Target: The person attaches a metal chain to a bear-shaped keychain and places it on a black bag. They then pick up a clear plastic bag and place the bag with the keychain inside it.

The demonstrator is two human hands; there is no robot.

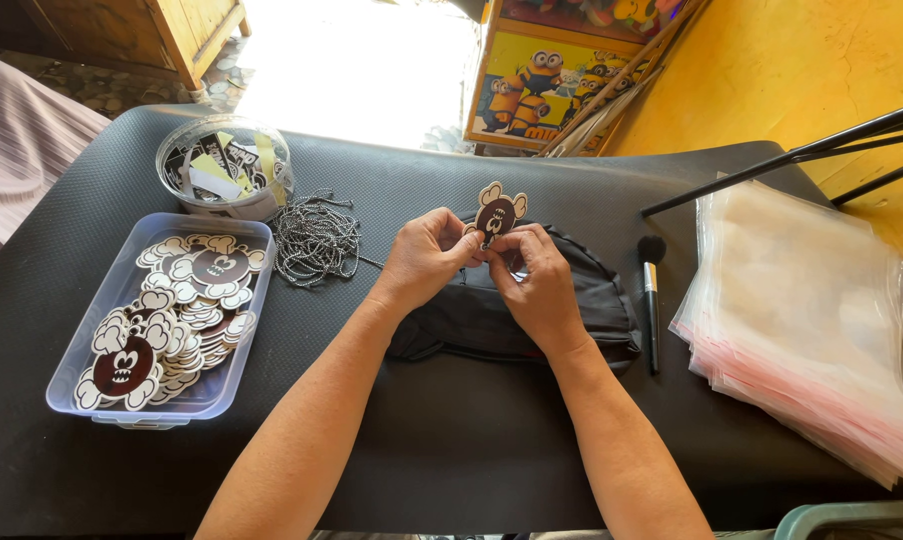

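A clear plastic tray (234, 385) at the left holds a heap of cream-edged brown cutouts (172, 318), with a round clear tub (226, 167) of paper scraps behind it and a tangle of ball chain (316, 240) just beside both. A black brush (652, 300) lies right of a folded dark cloth (472, 318), and a stack of clear bags (807, 320) sits farther right on the black mat (452, 440).

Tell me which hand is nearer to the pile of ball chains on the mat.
Left. The left hand is just right of the ball chains, pinching the character cutout. The right hand grips the same cutout from the far side, farther from the chains.
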